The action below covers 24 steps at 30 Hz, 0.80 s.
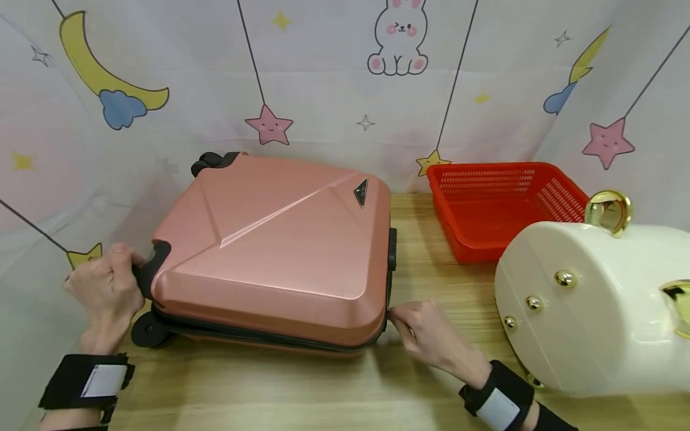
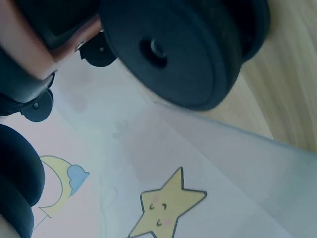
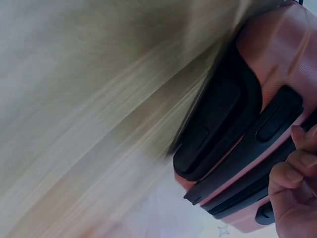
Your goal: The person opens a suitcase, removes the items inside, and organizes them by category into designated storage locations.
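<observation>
A pink hard-shell suitcase (image 1: 275, 251) lies flat on a light wooden table (image 1: 280, 389), its black wheels (image 1: 148, 329) toward the near-left corner and a black handle (image 1: 392, 248) on its right edge. The left hand (image 1: 108, 287) curls round the black corner guard at the suitcase's left end. The right hand (image 1: 426, 335) pinches at the zipper seam by the suitcase's near-right corner, fingers (image 3: 292, 173) bent against the shell. To the right of the suitcase stands a red plastic basket (image 1: 504, 206); nearer than the basket, a white case with gold studs (image 1: 587, 305). Behind the suitcase and round both sides hangs a pale curtain (image 1: 334, 78) printed with moons, stars and a rabbit; its hem meets the table beside the wheels.
</observation>
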### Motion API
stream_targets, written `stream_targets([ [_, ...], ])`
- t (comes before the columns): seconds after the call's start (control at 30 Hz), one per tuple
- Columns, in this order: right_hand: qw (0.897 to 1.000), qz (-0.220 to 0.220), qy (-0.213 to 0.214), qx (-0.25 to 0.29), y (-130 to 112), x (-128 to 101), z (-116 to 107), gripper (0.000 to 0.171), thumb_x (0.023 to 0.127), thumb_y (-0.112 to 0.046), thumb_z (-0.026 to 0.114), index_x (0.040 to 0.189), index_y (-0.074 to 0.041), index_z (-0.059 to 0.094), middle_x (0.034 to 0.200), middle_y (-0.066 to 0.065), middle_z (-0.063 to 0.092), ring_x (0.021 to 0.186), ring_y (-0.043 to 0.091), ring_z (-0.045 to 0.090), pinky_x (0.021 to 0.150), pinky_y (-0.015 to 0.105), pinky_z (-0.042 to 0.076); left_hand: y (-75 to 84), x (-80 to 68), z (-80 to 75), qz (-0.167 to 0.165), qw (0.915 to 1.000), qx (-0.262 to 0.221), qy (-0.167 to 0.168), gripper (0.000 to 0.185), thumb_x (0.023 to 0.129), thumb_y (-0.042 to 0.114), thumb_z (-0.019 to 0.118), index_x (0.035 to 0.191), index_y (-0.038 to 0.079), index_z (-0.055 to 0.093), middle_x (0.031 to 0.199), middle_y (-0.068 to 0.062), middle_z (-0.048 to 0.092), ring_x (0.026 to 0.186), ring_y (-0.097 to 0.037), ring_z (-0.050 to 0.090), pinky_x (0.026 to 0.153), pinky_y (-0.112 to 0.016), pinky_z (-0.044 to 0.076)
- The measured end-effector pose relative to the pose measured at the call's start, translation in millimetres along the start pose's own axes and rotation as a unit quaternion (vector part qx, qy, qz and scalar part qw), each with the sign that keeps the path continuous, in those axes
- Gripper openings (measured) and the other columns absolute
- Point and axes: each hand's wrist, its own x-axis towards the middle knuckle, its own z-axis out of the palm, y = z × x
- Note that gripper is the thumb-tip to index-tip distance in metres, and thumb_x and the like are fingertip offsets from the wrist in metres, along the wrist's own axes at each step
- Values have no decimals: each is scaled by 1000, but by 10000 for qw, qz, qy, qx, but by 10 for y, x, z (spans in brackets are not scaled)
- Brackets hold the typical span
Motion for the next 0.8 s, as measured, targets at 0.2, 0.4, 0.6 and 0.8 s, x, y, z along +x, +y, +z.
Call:
stream_targets([
  [0.2, 9990, -95, -48, 425, -47, -88, -73, 26, 82, 8, 67, 72, -16, 61, 59, -11, 49, 59, -6, 40, 55, 7, 31, -5, 1, 20, 184, 9997, -160, 56, 53, 90, 20, 35, 53, -4, 65, 48, -26, 54, 61, 30, 23, 45, -20, 10],
  [0.4, 9970, 267, -284, 663, 176, -1, -115, 21, 83, 8, 70, 79, -13, 73, 71, -5, 71, 63, 0, 59, 60, 14, 48, -96, 48, 41, 574, 9899, -1286, -171, 42, 86, 13, 47, 48, -2, 58, 49, 21, 52, 57, 27, 35, 49, -4, 19],
  [0.6, 9992, 371, 1, 165, 316, 58, -86, 22, 80, 9, 70, 74, -12, 71, 67, -5, 66, 61, 1, 56, 58, 18, 48, -92, 30, 73, 768, 9838, -1567, -415, 33, 82, 9, 54, 52, -1, 63, 72, 41, 48, 59, 26, 38, 54, -2, 23],
  [0.8, 9952, 758, -98, 606, 248, 45, -20, 26, 86, 6, 67, 71, -15, 63, 62, -10, 47, 58, -2, 41, 52, 15, 38, -27, 10, 92, 530, 9930, -1043, 150, 48, 85, 16, 40, 46, -4, 57, 41, -13, 49, 56, 27, 30, 45, -9, 11],
])
